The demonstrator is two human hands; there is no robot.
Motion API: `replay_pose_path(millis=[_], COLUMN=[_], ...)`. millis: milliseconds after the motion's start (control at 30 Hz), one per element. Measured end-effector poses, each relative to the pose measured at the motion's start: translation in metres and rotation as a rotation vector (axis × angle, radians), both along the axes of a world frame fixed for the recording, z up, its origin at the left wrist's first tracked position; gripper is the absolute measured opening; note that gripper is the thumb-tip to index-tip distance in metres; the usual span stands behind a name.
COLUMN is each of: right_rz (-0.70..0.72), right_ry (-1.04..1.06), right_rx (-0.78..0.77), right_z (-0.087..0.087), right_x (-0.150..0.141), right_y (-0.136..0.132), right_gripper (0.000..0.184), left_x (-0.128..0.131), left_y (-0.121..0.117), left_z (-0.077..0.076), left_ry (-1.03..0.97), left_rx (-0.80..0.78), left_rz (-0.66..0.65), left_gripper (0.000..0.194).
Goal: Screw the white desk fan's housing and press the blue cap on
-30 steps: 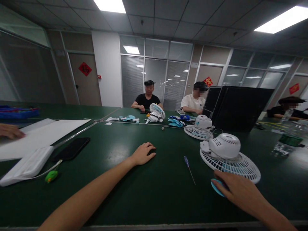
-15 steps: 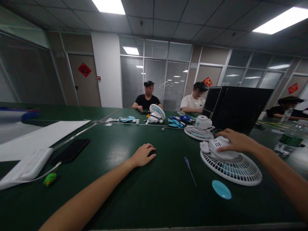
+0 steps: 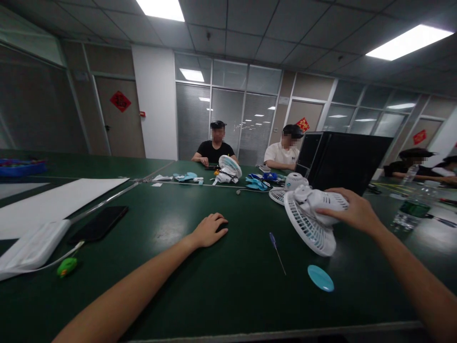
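Observation:
My right hand (image 3: 352, 212) grips the white motor housing of a small electric fan (image 3: 310, 221). The fan is tilted, its round white grille facing down and left, with pale blue showing through the slats. My left hand (image 3: 209, 230) lies palm down on the green table, fingers curled; something dark between thumb and fingers is mostly hidden. Between my hands lies a screwdriver (image 3: 277, 252) with a blue handle. A light blue oval disc (image 3: 320, 278) is on the table below the fan. Just behind it, a second white fan (image 3: 295, 181) rests grille down.
A black computer case (image 3: 352, 162) stands behind the fans, a plastic bottle (image 3: 416, 207) to its right. At left are a black phone (image 3: 100, 224), a white box-like item (image 3: 34, 245) and a green toy (image 3: 67, 267). Across the table sit several people, near another fan (image 3: 229, 169) and blue parts (image 3: 257, 182).
My right hand has lifted and tipped the fan up from lying grille down, moving it slightly left. My left hand stays in place. The view has shifted a little.

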State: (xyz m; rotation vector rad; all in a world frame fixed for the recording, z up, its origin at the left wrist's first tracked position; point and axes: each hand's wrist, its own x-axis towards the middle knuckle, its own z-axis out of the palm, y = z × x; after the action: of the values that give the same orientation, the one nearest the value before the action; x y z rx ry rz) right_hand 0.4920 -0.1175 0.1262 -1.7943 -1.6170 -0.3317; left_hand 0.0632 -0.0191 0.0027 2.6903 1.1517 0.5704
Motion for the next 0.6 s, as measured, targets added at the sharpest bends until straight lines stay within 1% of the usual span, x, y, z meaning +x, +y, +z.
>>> replay_pose_path(millis=[100, 167, 267, 367, 467, 533, 600], right_rz=[-0.069, -0.1, -0.101, -0.065, -0.039, -0.032, -0.022], right_ry=[0.462, 0.731, 1.086, 1.439, 1.587, 1.628, 1.632], right_rx=[0.19, 0.258, 0.261, 0.214, 0.145, 0.128, 0.143], right_z=[-0.019, -0.037, -0.064, -0.08, -0.085, -0.086, -0.087], right_x=[-0.015, -0.026, -0.038, -0.044, -0.049, -0.052, -0.054], right_y=[0.006, 0.016, 0.032, 0.04, 0.04, 0.038, 0.036], right_gripper=[0.066, 0.067, 0.067, 0.062, 0.056, 0.055, 0.055], left_x=[0.0, -0.001, -0.001, -0.001, -0.001, -0.001, -0.001], left_y=[-0.001, -0.001, -0.001, -0.001, 0.001, 0.002, 0.003], left_z=[0.001, 0.002, 0.002, 0.001, -0.001, -0.003, -0.004], left_ry=[-0.003, -0.008, -0.018, -0.02, -0.018, -0.026, -0.032], left_rx=[-0.008, -0.013, -0.01, -0.005, -0.001, 0.01, 0.014], left_rz=[0.001, -0.005, -0.015, -0.018, -0.02, -0.022, -0.027], left_gripper=[0.041, 0.042, 0.042, 0.042, 0.042, 0.04, 0.04])
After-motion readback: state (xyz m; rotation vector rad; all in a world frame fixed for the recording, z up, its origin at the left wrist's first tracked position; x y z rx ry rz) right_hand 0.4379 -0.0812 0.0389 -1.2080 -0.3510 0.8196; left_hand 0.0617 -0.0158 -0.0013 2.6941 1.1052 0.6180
